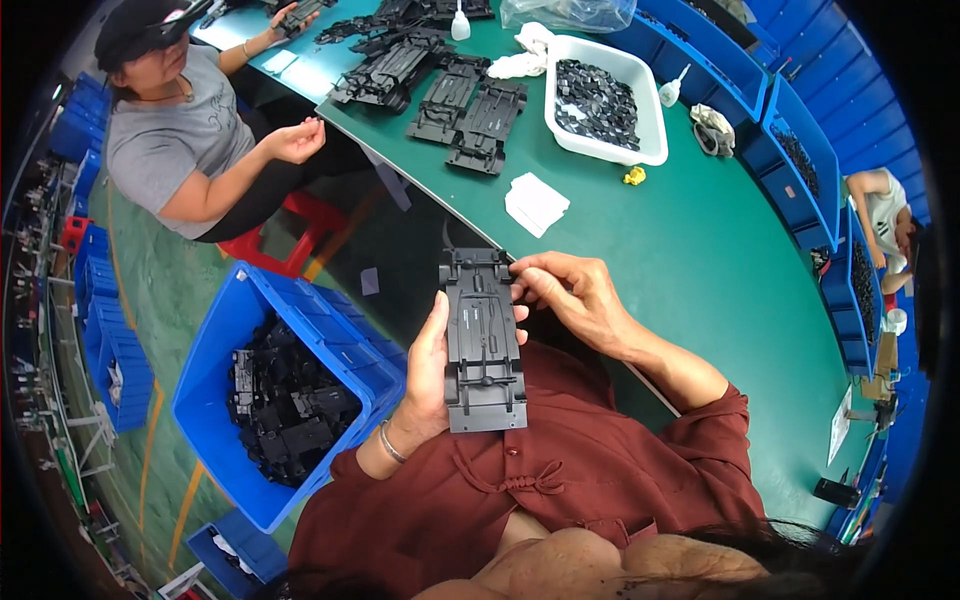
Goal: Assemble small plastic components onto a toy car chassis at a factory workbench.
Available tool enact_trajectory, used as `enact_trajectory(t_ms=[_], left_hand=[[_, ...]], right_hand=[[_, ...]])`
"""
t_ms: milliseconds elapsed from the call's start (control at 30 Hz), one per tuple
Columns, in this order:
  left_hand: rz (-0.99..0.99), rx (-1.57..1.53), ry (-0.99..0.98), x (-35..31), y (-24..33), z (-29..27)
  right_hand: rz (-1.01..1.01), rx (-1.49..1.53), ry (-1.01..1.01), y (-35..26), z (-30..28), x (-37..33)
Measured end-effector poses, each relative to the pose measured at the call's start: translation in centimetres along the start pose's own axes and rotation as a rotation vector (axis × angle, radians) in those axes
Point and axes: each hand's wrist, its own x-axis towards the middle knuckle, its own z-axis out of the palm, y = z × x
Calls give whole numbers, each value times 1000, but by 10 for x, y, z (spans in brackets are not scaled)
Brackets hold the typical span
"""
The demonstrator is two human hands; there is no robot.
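No legible text in view

The black chassis (484, 340) partly hides left-hand fingers (521, 313).

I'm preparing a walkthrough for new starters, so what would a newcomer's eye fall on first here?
Probably the long black model-car chassis at the centre, held in the left hand with the right hand at its far right corner. Next might come the big blue crate at the left, holding a pile of black parts, then the white tub of small black pieces on the green table.
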Motion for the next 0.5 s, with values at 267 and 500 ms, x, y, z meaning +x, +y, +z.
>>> enact_trajectory(t_ms=[267, 500], left_hand=[[29, -124, -4, 0, 2, -8], [-52, -176, -36, 4, -7, -15]], right_hand=[[-204, -296, 112, -17, -12, 2], [-579, -420, -11, -33, 14, 28]])
